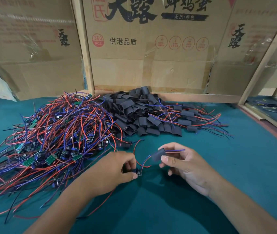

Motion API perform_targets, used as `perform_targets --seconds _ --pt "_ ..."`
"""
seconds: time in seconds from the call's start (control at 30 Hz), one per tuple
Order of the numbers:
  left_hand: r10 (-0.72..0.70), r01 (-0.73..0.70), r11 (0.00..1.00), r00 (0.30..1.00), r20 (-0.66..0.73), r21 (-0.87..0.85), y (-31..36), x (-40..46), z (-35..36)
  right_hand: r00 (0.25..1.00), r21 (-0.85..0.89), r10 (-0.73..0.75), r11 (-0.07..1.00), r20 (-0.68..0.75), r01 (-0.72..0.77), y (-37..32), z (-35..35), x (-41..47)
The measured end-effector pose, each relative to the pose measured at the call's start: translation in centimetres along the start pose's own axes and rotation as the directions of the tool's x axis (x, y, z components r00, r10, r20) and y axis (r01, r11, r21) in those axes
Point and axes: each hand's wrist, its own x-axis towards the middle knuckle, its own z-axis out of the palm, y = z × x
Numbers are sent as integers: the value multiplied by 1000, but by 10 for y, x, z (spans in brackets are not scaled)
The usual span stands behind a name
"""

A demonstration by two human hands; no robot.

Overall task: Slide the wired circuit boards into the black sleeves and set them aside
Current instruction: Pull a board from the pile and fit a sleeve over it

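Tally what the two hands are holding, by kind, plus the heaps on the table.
Black sleeve in right hand: 1
Wired circuit board in left hand: 1
Heaps: 3 (wired boards, empty sleeves, sleeved boards)
Total: 5

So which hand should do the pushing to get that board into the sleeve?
Probably the left hand: it pinches the circuit board, whose wires already run through the black sleeve held by the right hand.
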Motion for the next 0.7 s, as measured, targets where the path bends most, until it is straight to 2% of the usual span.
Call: perform_targets --seconds 0.13,0.23,0.37,0.57,0.7 --pt "67 -64 997 995 -79 33 3 1 1 1000 8 2 1000 -12 -2 -1 1 -1" --pt "82 -93 993 987 -141 -76 5 -2 0 1000 45 2 999 -7 -2 -4 0 -2" --pt "49 -91 963 984 -169 -253 8 1 -2 1000 181 -3 984 -5 4 -6 -1 -1" --pt "34 -116 832 987 -160 -542 15 3 4 998 344 -60 937 -22 64 -11 2 -1" --pt "8 -106 742 989 -149 -662 23 3 14 993 425 -80 898 -90 111 -11 1 -2"
